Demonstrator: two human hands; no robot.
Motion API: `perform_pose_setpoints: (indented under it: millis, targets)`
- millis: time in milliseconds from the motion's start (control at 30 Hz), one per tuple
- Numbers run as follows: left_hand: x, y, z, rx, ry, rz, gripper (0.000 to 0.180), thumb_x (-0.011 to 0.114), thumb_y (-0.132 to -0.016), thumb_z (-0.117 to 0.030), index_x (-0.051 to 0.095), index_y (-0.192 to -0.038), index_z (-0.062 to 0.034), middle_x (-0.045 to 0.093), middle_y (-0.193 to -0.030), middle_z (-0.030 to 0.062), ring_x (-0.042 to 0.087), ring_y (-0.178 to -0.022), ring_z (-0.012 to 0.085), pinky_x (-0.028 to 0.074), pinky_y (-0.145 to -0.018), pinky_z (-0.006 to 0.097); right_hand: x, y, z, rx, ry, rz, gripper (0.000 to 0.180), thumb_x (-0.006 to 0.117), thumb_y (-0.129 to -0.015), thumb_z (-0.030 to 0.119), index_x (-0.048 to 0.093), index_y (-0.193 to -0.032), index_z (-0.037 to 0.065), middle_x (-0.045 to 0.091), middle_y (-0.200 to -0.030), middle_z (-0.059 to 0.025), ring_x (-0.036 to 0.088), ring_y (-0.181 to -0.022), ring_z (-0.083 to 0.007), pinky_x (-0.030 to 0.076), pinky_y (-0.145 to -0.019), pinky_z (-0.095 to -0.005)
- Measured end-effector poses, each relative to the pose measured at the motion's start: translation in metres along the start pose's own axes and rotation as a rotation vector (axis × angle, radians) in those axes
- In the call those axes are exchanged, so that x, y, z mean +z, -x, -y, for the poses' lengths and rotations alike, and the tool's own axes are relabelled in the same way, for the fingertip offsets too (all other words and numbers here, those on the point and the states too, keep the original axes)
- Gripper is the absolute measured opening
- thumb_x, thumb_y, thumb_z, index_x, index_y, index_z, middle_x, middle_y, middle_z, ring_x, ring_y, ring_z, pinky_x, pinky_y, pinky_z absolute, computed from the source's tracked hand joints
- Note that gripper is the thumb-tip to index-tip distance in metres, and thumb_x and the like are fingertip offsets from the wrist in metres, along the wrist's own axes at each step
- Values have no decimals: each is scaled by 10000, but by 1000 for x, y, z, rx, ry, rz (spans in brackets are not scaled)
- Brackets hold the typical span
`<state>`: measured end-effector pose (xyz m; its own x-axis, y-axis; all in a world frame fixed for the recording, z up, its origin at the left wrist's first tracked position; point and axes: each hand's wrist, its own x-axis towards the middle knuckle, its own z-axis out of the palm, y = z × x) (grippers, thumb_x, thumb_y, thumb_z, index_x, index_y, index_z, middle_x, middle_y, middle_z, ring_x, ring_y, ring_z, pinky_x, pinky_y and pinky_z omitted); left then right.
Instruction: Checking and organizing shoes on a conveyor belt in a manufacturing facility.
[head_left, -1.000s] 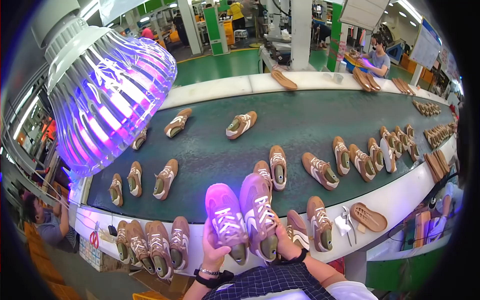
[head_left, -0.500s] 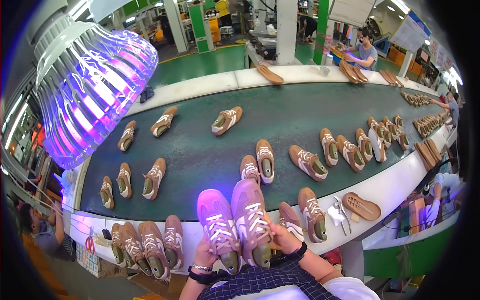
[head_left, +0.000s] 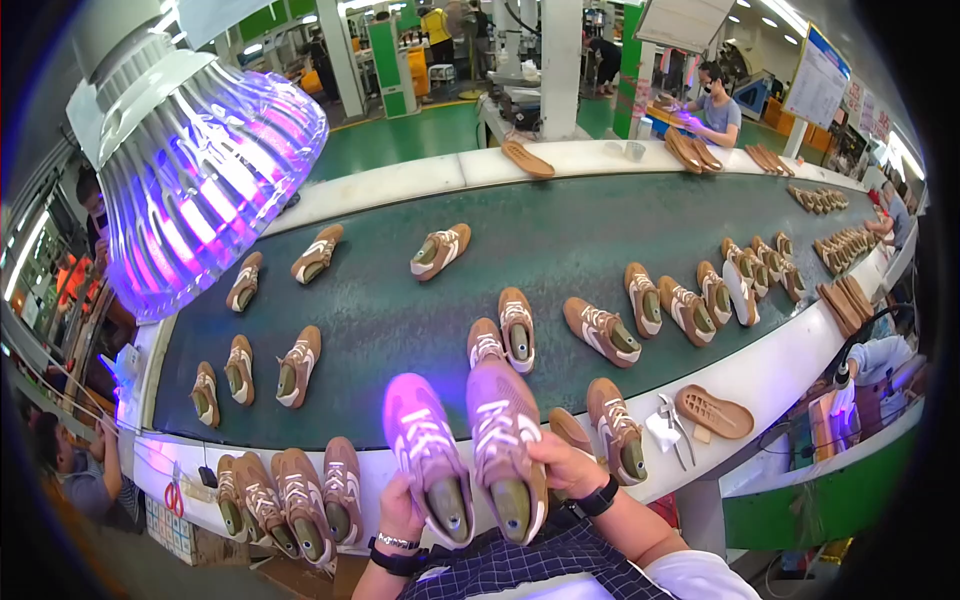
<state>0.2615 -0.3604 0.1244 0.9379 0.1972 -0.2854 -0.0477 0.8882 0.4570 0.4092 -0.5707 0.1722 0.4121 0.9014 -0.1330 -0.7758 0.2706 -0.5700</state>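
My left hand (head_left: 402, 512) grips a brown sneaker (head_left: 428, 445) with white laces and an olive-green shoe form inside. My right hand (head_left: 566, 466) is closed round the outer side of a matching sneaker (head_left: 505, 420). Both shoes are held side by side, toes pointing away from me, with a narrow gap between them. Purple light tints the left shoe's toe most strongly. Parts of my fingers are hidden behind the shoes. Just past the right shoe's toe, a pair of sneakers (head_left: 517, 325) rests on the dark green belt (head_left: 400, 330).
A large ribbed lamp (head_left: 215, 190) glows purple at upper left. Several finished sneakers (head_left: 300, 495) stand on the white ledge at left, near red scissors (head_left: 174, 498). To the right lie pincers (head_left: 680, 440) and a tan sole (head_left: 715, 411). A co-worker (head_left: 715, 112) sits across the belt.
The two held sneakers have separated slightly and been turned, so their sides show differently. My view has shifted a little, moving the lamp and the belt in the picture.
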Motion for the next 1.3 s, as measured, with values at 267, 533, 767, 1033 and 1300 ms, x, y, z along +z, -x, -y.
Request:
perform_pose_setpoints:
  millis: [267,533,767,1033,1300]
  targets:
    - [23,-28,-8,261,214,-192,468,549,-831,-103,463,-1287,-41,538,-1269,108,504,-1194,288,403,-1027,479,10,-12,10,-397,-222,-409,409,587,-882,128,474,-1264,33,560,-1235,-98,530,-1151,-242,402,-1025,-441]
    - [16,-24,-2,231,223,-374,485,607,-805,-113,476,-1271,-81,541,-1260,88,512,-1178,280,438,-987,497,-2,-8,-12,-406,-219,-570,373,589,-889,140,490,-1233,34,587,-1179,-95,567,-1100,-227,469,-954,-453]
    - [13,-24,-1,223,209,-389,484,620,-798,-119,481,-1260,-79,546,-1247,92,522,-1162,279,445,-982,497,-11,-7,-18,-373,-250,-596,372,606,-881,148,496,-1222,52,587,-1177,-82,567,-1095,-220,473,-949,-433]
    - [11,-26,0,209,221,-404,470,620,-792,-104,495,-1244,-75,553,-1237,92,528,-1155,280,448,-981,500,-8,-6,-19,-372,-261,-598,378,627,-867,147,500,-1216,73,589,-1169,-68,575,-1074,-211,487,-921,-414]
    - [10,-28,1,220,219,-414,445,631,-805,-110,508,-1231,-76,569,-1214,91,531,-1147,266,433,-994,489,-11,-7,-22,-373,-289,-635,372,626,-868,140,501,-1212,75,593,-1155,-65,580,-1060,-211,488,-913,-414]
